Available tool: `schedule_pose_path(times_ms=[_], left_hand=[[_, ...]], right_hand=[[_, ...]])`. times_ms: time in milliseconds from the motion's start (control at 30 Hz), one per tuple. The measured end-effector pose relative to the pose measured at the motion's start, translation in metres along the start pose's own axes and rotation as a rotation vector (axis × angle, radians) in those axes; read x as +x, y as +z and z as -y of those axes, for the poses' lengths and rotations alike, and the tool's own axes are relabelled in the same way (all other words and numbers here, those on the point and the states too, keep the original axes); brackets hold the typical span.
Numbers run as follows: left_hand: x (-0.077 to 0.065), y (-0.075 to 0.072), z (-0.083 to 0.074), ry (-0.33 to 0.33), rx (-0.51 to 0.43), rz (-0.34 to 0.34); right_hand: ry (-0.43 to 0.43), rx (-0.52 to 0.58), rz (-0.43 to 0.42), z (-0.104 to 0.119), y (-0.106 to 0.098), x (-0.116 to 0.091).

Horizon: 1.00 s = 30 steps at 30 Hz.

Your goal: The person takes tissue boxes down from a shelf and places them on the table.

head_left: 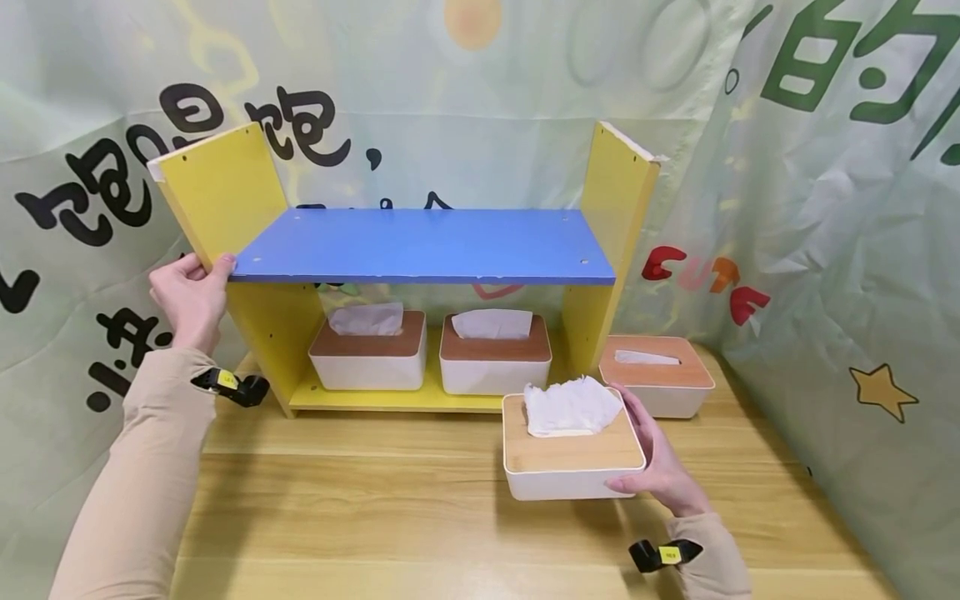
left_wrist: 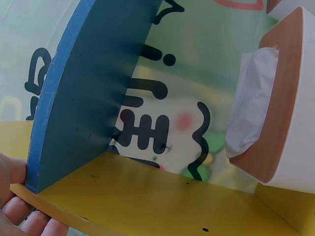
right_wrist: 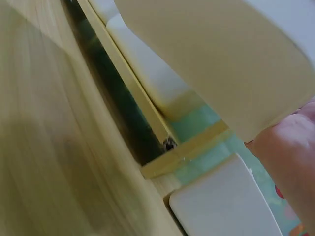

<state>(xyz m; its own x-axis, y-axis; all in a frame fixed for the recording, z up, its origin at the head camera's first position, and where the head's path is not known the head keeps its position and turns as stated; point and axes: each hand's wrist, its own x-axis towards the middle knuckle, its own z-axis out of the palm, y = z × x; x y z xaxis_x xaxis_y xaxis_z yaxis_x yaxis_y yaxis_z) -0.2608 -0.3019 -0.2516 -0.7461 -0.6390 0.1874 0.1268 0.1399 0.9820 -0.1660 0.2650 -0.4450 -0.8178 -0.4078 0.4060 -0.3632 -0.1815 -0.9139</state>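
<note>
A tissue box (head_left: pixel 574 454) with a white body, wooden lid and a tissue sticking out is held above the table by my right hand (head_left: pixel 660 467), thumb at its front and fingers along its right side. In the right wrist view the underside of this tissue box (right_wrist: pixel 197 59) shows. My left hand (head_left: pixel 191 300) grips the left side panel of a yellow and blue shelf (head_left: pixel 427 242), thumb at the end of the blue board and fingers round the outside. Two tissue boxes (head_left: pixel 367 371) (head_left: pixel 495 375) stand side by side on the shelf's bottom board, under the blue one.
Another tissue box (head_left: pixel 656 400) stands on the wooden table (head_left: pixel 337 500), just right of the shelf. A printed cloth backdrop (head_left: pixel 465 158) hangs behind the shelf and along both sides of the table.
</note>
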Motion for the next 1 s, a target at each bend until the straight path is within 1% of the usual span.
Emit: schedule_pose_path(times_ms=[133,267,300,400,567,733,800,1000], left_hand=[[0.000,0.000,0.000,0.001,0.019,-0.002],[0.001,0.000,0.000,0.001,0.014,0.001],[0.001,0.000,0.000,0.005,0.028,0.002],[0.002,0.001,0.001,0.010,0.017,0.001],[0.002,0.001,0.001,0.006,0.000,0.002],[0.001,0.000,0.001,0.004,-0.010,0.003],[0.001,0.000,0.001,0.007,0.002,0.003],[0.001,0.000,0.001,0.014,0.025,-0.001]], right_hand=[[0.008,0.008,0.002,-0.002,-0.006,-0.007],[0.002,-0.013,0.000,-0.003,-0.011,-0.012],[-0.002,-0.017,0.000,-0.003,-0.013,-0.013],[-0.004,-0.031,-0.016,-0.003,-0.017,-0.018],[-0.014,-0.056,-0.013,-0.001,-0.025,-0.025],[0.011,-0.089,-0.030,0.000,-0.032,-0.031],[0.015,-0.099,-0.033,0.001,-0.034,-0.033],[-0.010,-0.107,-0.025,0.000,-0.038,-0.036]])
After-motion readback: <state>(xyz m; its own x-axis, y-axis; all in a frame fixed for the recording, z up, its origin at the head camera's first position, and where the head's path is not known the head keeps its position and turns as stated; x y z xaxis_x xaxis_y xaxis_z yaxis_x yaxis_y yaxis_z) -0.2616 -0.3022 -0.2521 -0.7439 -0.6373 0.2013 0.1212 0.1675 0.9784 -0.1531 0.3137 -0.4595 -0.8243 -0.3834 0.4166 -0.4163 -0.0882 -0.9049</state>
